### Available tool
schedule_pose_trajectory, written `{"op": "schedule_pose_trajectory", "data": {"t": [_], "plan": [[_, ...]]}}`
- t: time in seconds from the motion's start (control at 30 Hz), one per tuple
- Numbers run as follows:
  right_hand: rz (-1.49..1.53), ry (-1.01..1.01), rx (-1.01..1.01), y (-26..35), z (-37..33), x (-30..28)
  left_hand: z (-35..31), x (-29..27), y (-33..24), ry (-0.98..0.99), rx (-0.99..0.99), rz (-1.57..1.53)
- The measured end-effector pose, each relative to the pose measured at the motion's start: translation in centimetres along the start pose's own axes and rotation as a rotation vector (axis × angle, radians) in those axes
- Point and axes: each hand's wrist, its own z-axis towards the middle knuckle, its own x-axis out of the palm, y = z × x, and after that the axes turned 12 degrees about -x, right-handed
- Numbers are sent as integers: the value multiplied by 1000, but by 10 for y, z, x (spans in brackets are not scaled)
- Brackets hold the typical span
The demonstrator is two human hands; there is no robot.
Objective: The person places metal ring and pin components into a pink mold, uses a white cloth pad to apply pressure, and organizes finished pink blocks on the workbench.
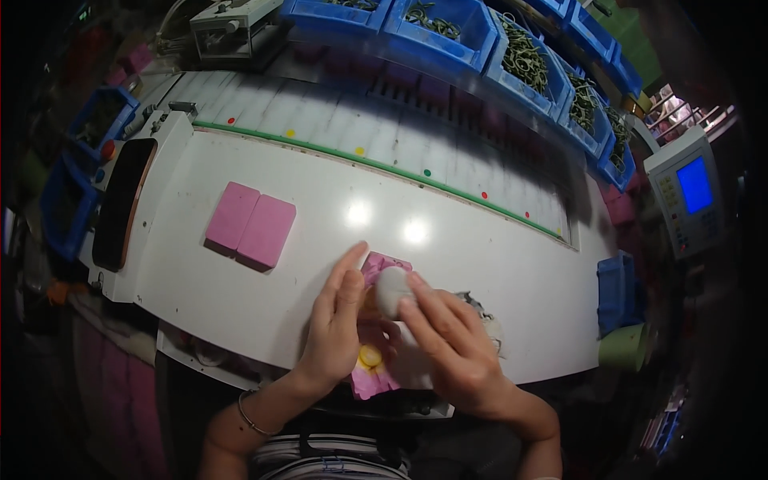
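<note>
White table [180,248] | two pink blocks [269,232] side by side | right hand [464,352] pinches grey lump [391,293] | left hand [330,332] by pink thing [374,385], cannot tell its grip

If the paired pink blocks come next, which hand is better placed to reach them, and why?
Probably the left hand: it is nearer the paired pink blocks, while the right hand lies farther across, its fingers on a pale rounded object.

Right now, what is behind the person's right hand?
Part of a pale, dark-marked item shows beyond the right hand, on the white worktop. The hand covers the rest, so I cannot tell what it is.
</note>
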Motion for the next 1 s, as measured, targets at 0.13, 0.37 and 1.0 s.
{"op": "schedule_pose_trajectory", "data": {"t": [0.13,0.37,1.0], "plan": [[4,-13,24,12,-12,-9,6,-6,0,-19,229,134],[385,205,220,24,-4,-22,15,-1,-6,-10,462,225],[325,232,164,26,5,-9,4,-7,-2,-23,345,104]]}}
